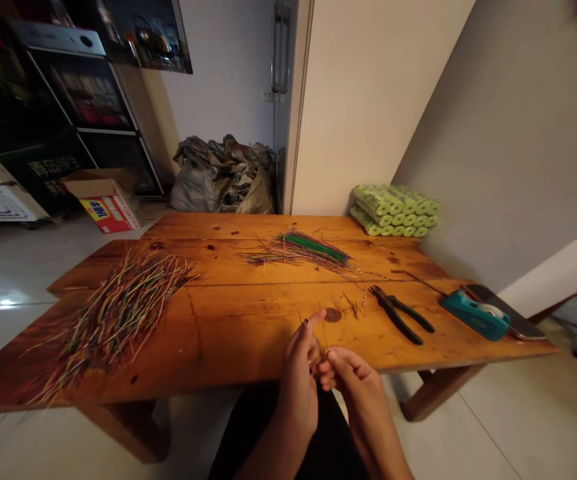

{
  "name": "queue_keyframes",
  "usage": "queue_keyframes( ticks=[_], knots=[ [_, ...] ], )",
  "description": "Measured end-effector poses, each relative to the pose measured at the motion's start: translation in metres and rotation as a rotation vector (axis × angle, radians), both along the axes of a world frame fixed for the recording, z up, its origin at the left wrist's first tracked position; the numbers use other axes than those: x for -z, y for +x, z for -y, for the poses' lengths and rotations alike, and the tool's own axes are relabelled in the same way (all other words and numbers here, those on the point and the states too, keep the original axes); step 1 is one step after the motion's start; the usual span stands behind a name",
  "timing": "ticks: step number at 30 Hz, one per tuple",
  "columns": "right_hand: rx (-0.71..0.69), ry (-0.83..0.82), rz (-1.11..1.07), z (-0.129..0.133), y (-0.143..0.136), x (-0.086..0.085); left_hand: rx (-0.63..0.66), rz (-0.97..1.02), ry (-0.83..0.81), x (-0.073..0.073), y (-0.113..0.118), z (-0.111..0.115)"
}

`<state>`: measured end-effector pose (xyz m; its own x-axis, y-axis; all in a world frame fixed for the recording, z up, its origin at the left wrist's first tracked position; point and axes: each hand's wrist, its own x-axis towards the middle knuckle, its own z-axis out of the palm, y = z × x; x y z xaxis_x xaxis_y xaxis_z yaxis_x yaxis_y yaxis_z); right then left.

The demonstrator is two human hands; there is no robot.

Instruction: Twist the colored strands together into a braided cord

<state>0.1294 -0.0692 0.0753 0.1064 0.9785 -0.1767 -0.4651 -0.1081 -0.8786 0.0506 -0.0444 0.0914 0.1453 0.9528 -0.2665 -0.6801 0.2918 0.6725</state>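
Close together at the table's front edge, my two hands work on thin wire. My left hand (302,363) is closed, thumb and index pointing forward, with a fine wire (325,337) rising between the hands. My right hand (356,380) pinches the lower part of that wire beside the left fingers. Ahead lies a bundle of coloured wires (313,250) with a green section. Short wire scraps (352,307) and black-handled pliers (401,317) rest to the right of my hands. The wire's lower end is hidden by my fingers.
A large loose pile of coloured wires (123,307) covers the table's left side. At the right are a teal tape dispenser (473,317) and a dark flat phone-like object (511,317). Green-wrapped rolls (396,210) stand at the back; a cardboard box (108,203) sits on the floor.
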Motion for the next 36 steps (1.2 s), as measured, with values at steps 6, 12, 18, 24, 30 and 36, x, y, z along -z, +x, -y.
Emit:
queue_keyframes(
  ticks=[6,12,18,24,30,36],
  knots=[
    [0.004,-0.043,0.026,0.007,-0.005,-0.008,-0.044,0.023,0.006,-0.007,-0.005,-0.004],
    [0.019,-0.007,0.008,0.014,-0.016,-0.002,-0.043,0.016,0.027,-0.004,-0.003,-0.005],
    [0.031,-0.053,0.056,0.018,-0.021,0.003,-0.063,0.007,0.017,0.001,-0.005,-0.002],
    [0.160,-0.023,0.355,0.018,0.007,0.011,-0.091,-0.004,0.085,0.008,-0.012,-0.002],
    [0.144,0.024,0.604,0.022,0.017,0.014,0.043,-0.030,0.031,0.027,-0.009,0.005],
    [0.092,0.066,0.676,0.030,0.008,0.024,0.104,-0.071,-0.061,0.035,-0.005,0.021]
  ],
)
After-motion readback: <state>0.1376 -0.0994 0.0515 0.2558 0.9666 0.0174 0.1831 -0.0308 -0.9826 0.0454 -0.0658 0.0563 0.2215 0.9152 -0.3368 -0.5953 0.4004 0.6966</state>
